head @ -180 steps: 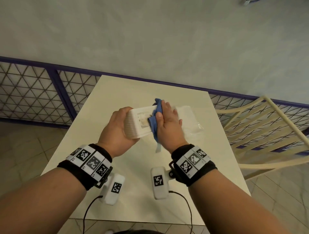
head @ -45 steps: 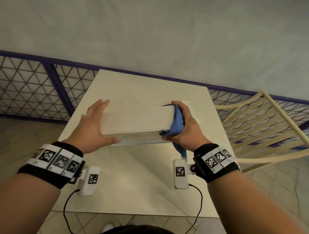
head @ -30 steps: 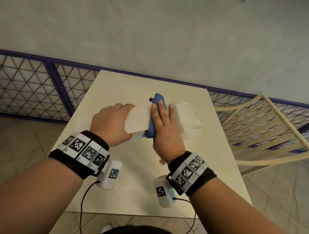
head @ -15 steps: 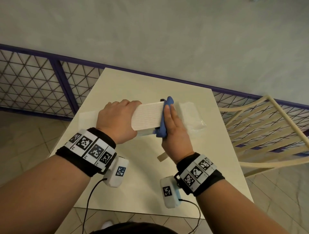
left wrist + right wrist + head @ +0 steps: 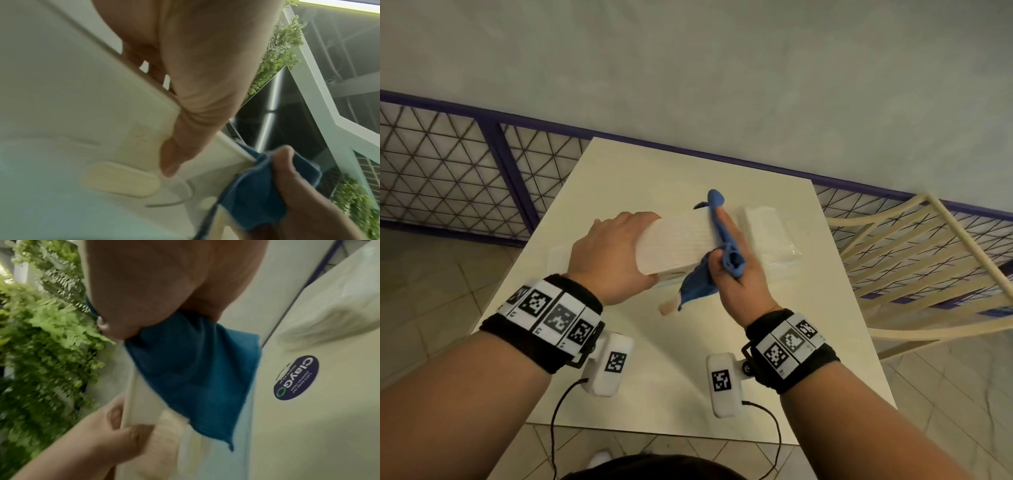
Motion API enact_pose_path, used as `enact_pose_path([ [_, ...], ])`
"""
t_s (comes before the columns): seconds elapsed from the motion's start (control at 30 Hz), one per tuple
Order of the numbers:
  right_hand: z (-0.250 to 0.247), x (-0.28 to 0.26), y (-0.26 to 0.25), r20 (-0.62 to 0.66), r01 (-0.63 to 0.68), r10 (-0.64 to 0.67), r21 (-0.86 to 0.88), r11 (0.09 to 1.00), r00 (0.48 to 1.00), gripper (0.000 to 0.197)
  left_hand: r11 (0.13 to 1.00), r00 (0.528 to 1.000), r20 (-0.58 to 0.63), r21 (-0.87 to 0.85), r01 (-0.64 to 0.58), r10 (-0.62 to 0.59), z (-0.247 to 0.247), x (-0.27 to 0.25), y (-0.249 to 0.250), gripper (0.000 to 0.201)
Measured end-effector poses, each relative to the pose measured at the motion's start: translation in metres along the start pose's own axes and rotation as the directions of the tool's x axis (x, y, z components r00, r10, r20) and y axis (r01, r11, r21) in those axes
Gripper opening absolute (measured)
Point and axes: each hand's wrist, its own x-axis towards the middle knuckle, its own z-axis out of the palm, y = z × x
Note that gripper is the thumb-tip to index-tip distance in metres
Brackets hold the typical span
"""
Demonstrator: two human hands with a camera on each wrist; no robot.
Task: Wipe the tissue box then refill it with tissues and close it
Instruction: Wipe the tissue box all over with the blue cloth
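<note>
The white tissue box (image 5: 674, 243) is held up off the table, tilted, textured face toward me. My left hand (image 5: 609, 263) grips its left end, fingers over the top and thumb (image 5: 180, 146) on its underside (image 5: 102, 154). My right hand (image 5: 732, 267) holds the blue cloth (image 5: 726, 253) against the box's right end, forefinger stretched along it, thumb and other fingers curled on the bunched cloth (image 5: 195, 378). A tail of cloth (image 5: 252, 199) hangs below the box. The clear-wrapped pack of white tissues (image 5: 767, 236) lies on the table right behind my right hand.
The cream table (image 5: 654, 359) has a small tan strip (image 5: 667, 308) lying under the cloth's tail and a pale flat piece (image 5: 558, 257) at its left edge. A round dark sticker (image 5: 296, 378) is on the table. A cream chair (image 5: 914, 267) stands right; a mesh railing runs behind.
Over the last second the box stayed in my left hand while my right hand slid the cloth rightward along it to the right end. The cloth's tail now hangs lower.
</note>
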Motion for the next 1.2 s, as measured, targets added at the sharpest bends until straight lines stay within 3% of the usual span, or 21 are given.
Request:
enact_pose_path([
  [0.1,-0.008,-0.003,0.008,0.0,-0.118,0.118,0.02,0.993,0.993,0.057,0.996,0.999,-0.031,-0.084,-0.023,0.021,0.001,-0.004,-0.01,0.082],
  [0.2,-0.012,-0.007,0.008,-0.013,-0.132,0.132,-0.018,0.991,0.991,0.091,0.983,0.998,-0.05,-0.177,-0.05,0.042,0.001,-0.006,-0.017,0.083],
  [0.33,-0.001,-0.003,-0.011,-0.085,-0.078,0.071,-0.084,0.993,0.994,0.08,0.965,0.999,-0.039,-0.257,-0.046,0.037,0.001,-0.004,-0.022,0.084],
  [0.4,0.007,0.0,-0.024,-0.128,-0.055,0.029,-0.204,0.977,0.991,0.087,0.966,0.999,-0.026,-0.257,-0.043,0.037,0.002,-0.001,-0.023,0.085],
  [0.47,0.015,0.0,-0.036,-0.108,-0.004,-0.029,-0.295,0.956,0.994,0.089,0.967,0.999,-0.012,-0.253,-0.039,0.037,0.005,0.0,-0.023,0.084],
  [0.57,0.019,-0.001,-0.05,-0.042,0.063,-0.081,-0.335,0.94,0.996,0.069,0.935,0.999,-0.05,-0.353,-0.032,0.015,0.013,-0.003,-0.024,0.08],
  [0.67,0.001,0.004,-0.04,-0.075,0.093,-0.114,-0.24,0.966,0.991,0.053,0.907,0.996,-0.093,-0.418,-0.053,0.016,0.019,-0.009,-0.028,0.077],
  [0.73,-0.011,0.009,-0.027,-0.139,-0.03,0.018,-0.084,0.996,0.99,0.048,0.891,0.994,-0.11,-0.45,-0.06,0.011,0.02,-0.012,-0.03,0.076],
  [0.8,-0.016,0.01,-0.022,-0.121,-0.143,0.154,0.093,0.985,0.981,0.047,0.882,0.994,-0.113,-0.467,-0.061,0.009,0.021,-0.013,-0.031,0.078],
  [0.87,-0.013,0.01,-0.025,-0.133,-0.185,0.204,0.14,0.973,0.97,0.05,0.883,0.995,-0.104,-0.466,-0.051,0.003,0.023,-0.014,-0.032,0.079],
  [0.97,-0.001,0.008,-0.041,-0.21,-0.131,0.111,-0.086,0.988,0.971,0.051,0.9,0.995,-0.096,-0.435,-0.043,0.001,0.026,-0.013,-0.031,0.081],
  [1.07,0.021,0.003,-0.062,-0.095,-0.107,0.084,-0.272,0.956,0.992,0.054,0.915,0.997,-0.078,-0.403,-0.031,-0.001,0.025,-0.011,-0.023,0.075],
  [1.2,0.024,0.004,-0.065,-0.03,-0.013,0.004,-0.316,0.949,1.0,0.057,0.9,0.996,-0.092,-0.436,-0.032,-0.009,0.027,-0.014,-0.02,0.072],
])
